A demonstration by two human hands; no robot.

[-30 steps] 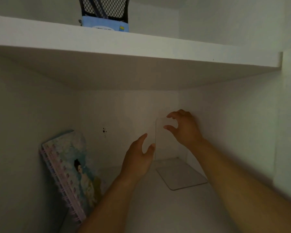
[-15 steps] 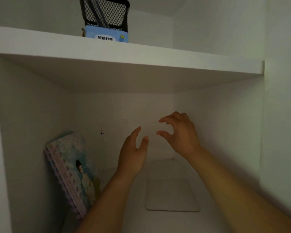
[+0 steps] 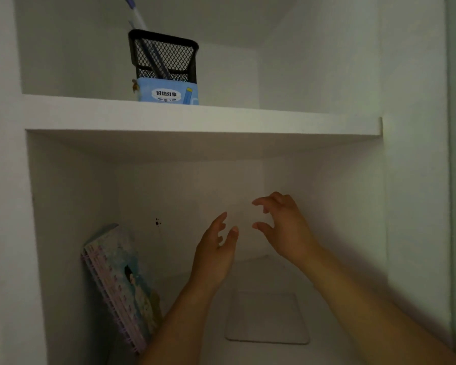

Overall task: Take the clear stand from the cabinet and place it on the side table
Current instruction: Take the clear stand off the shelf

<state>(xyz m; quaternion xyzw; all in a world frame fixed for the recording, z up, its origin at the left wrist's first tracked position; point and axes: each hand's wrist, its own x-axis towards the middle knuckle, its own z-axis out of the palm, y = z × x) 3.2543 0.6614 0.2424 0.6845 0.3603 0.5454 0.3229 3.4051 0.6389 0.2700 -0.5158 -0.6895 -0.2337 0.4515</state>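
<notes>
The clear stand [image 3: 266, 317] is an L-shaped sheet of transparent plastic inside the lower compartment of the white cabinet [image 3: 248, 122]. Its flat base shows low in the compartment; its upright panel is almost invisible between my hands. My left hand [image 3: 216, 248] pinches the panel's left edge with thumb and fingers. The right edge sits between the curled fingers and thumb of my right hand [image 3: 284, 225]. The side table is out of view.
A spiral notebook [image 3: 119, 280] with a pastel cover leans against the compartment's left wall. On the shelf above stand a black mesh pen holder [image 3: 166, 56] with pens and a small blue box [image 3: 169, 94]. The compartment's walls close in on both sides.
The stand has turned square to me and come forward from the back right corner. Both hands moved with it, and the view has tilted up to show the upper shelf.
</notes>
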